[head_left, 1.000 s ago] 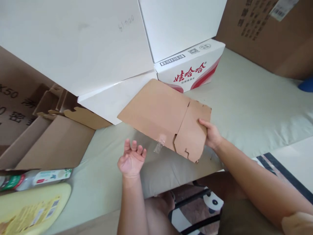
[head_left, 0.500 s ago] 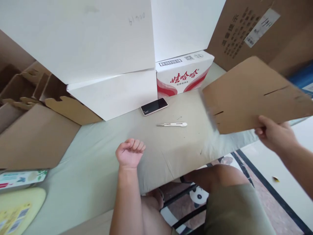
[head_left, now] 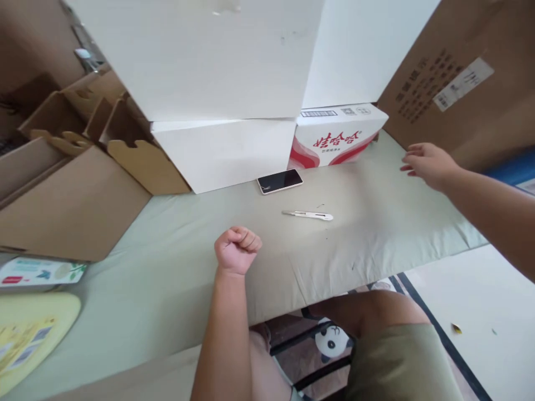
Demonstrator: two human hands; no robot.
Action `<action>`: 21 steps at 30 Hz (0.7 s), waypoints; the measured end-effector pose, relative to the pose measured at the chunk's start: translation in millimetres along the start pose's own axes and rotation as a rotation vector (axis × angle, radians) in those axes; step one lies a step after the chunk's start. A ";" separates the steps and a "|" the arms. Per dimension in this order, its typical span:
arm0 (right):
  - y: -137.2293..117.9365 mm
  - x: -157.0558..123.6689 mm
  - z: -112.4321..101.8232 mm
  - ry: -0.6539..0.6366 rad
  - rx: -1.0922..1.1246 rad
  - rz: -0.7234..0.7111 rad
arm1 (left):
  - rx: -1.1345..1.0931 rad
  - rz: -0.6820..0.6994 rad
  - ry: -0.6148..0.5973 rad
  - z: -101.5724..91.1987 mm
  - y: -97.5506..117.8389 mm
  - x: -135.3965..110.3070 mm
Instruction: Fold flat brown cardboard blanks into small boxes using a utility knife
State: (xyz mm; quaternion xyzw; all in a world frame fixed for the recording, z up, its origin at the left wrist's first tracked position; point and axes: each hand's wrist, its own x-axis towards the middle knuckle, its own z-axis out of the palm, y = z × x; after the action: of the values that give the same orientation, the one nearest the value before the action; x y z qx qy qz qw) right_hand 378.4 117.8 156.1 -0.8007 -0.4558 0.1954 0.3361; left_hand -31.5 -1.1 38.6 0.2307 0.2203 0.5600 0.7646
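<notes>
My left hand (head_left: 236, 249) rests on the pale green table cover (head_left: 175, 278) as a closed fist with nothing showing in it. My right hand (head_left: 426, 163) hovers over the cover's right side with fingers stretched out and empty, close to a big brown carton (head_left: 468, 83). A white craft knife (head_left: 308, 215) lies on the cover between the two hands. A phone (head_left: 280, 181) with a dark screen lies just behind it, in front of the white boxes (head_left: 217, 83).
A white box with red lettering (head_left: 338, 136) stands at the back. Folded brown cardboard boxes (head_left: 71, 189) are stacked at the left. A yellow pad (head_left: 29, 334) and a small printed package (head_left: 39, 272) lie at the near left. My legs are under the table edge.
My right hand swung the flat cardboard sheet off to the right and let it go; the sheet is out of view. The phone and knife became visible. My left hand curled from open into a fist.
</notes>
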 end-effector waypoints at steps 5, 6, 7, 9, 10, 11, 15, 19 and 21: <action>-46.8 -40.6 53.4 -0.214 -0.045 -0.190 | -0.064 0.062 -0.085 -10.8 11.7 -15.6; -59.3 -46.9 66.5 -0.259 -0.062 -0.243 | -0.073 0.071 -0.107 -13.7 14.1 -18.9; -72.8 -53.4 80.2 -0.291 -0.084 -0.301 | -0.083 0.080 -0.124 -16.9 16.5 -22.2; -100.7 -68.4 109.2 -0.329 -0.154 -0.407 | -0.106 0.099 -0.145 -23.4 21.4 -28.1; -114.1 -76.9 124.0 -0.349 -0.196 -0.468 | -0.118 0.108 -0.152 -26.6 23.9 -30.7; -126.6 -86.0 138.9 -0.377 -0.242 -0.523 | -0.129 0.116 -0.159 -29.6 26.2 -32.8; -162.2 -120.8 193.8 -0.519 -0.280 -0.781 | -0.158 0.122 -0.207 -38.1 32.4 -36.2; -180.1 -145.0 235.2 -0.648 -0.294 -1.030 | -0.181 0.122 -0.213 -40.4 32.5 -33.6; -189.0 -156.0 251.1 -0.658 -0.340 -1.131 | -0.173 0.110 -0.225 -40.1 31.5 -32.1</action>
State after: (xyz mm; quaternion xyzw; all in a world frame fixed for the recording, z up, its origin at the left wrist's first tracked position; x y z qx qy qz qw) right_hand 30.5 141.7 117.4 -0.3796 -0.9077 0.1487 0.0999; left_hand -88.0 -19.2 28.1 0.2369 0.0711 0.5887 0.7696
